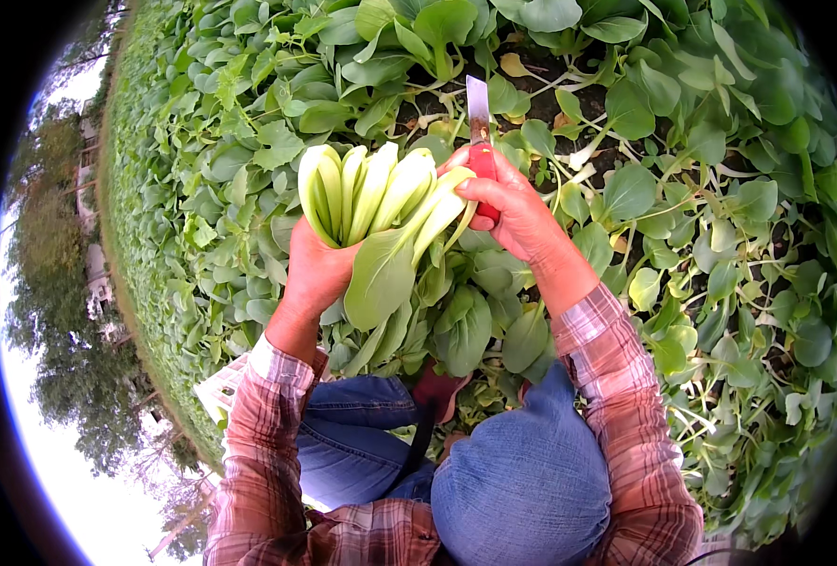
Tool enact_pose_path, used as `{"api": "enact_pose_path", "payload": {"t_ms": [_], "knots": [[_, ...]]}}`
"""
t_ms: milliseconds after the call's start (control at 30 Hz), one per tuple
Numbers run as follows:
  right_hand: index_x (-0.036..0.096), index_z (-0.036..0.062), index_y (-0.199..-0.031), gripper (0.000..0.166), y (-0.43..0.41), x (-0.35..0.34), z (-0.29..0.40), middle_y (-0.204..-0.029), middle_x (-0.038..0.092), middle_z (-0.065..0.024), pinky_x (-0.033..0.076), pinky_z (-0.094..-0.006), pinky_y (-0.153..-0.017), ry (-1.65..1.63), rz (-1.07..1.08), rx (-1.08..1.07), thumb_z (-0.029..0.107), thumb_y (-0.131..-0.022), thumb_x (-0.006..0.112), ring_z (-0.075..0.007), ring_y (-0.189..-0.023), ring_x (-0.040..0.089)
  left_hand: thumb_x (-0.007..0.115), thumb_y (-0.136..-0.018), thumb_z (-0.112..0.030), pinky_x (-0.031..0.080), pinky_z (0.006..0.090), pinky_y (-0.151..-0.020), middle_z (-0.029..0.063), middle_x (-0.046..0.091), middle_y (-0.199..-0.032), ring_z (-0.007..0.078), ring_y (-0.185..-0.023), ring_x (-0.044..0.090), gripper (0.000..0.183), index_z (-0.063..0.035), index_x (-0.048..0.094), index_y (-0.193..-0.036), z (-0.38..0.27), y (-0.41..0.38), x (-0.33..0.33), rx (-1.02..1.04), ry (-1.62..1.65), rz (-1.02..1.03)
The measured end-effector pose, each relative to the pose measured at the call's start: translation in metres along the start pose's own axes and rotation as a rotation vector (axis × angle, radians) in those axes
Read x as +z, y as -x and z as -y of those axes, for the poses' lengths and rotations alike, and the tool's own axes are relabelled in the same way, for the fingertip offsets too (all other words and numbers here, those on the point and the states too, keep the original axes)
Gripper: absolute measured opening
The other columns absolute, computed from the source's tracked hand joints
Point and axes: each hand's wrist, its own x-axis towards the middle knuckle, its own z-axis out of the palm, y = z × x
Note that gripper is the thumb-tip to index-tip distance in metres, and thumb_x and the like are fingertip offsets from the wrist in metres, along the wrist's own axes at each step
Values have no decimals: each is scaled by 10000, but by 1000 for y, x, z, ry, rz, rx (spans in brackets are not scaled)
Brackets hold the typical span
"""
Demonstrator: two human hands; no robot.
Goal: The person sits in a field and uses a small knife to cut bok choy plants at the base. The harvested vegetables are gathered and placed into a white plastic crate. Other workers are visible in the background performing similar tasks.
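My left hand (319,272) grips a bunch of several bok choy heads (372,191), their pale stalk ends up and the leaves hanging below. My right hand (514,201) is closed around the red handle of a knife (478,106), whose short, square-ended blade points up and away and is stained brown near the handle. The thumb and a finger of this same hand pinch the base of another bok choy (441,216), which lies against the right side of the bunch, a broad leaf hanging in front of it. Part of the left hand's fingers is hidden behind the stalks.
Dense bok choy plants (362,85) grow ahead and to the left. Cut stalks and yellowed leaves (514,65) lie on dark soil ahead and to the right. Part of a white plastic crate (215,388) shows beside my left forearm. My jeans-clad knee (525,474) is raised close below.
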Motion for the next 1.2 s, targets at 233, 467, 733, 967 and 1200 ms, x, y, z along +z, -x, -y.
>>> {"api": "enact_pose_path", "payload": {"t_ms": [233,467,733,967,1200], "knots": [[516,87,-981,202,0,12,-11,-862,573,2,487,-231,-605,44,-180,-27,196,-849,622,-96,-762,583,860,-625,-220,479,313,-859,89,586,-1128,172,-988,581,863,-3,350,-1287,16,14,16,323,-320,-47],[541,64,-916,185,1,11,-24,-744,559,-2,420,-223,-526,179,-270,11,228,-850,596,-62,-644,510,820,-645,-114,476,290,-846,82,618,-1060,145,-949,585,578,16,549,-1139,29,7,3,-38,-241,-6],[565,71,-849,152,-4,5,-38,-700,516,29,322,-219,-503,483,-345,-170,221,-834,577,-48,-595,429,766,-664,-48,469,287,-862,76,618,-1064,135,-956,580,489,26,564,-1103,24,5,-3,59,-261,9],[478,59,-1019,233,3,-22,-26,-830,611,-93,325,-193,-460,-251,-374,-192,280,-952,454,-114,-654,542,725,-666,-2,463,287,-867,62,632,-1055,127,-959,589,469,17,567,-1107,13,8,-13,-98,-78,66],[458,73,-1157,362,28,-42,-49,-1046,503,-74,349,-197,-536,458,-404,-121,371,-997,329,-125,-797,580,767,-625,-37,434,297,-928,46,591,-1141,133,-1030,550,685,-5,466,-1238,2,19,-6,-76,18,531]]}}
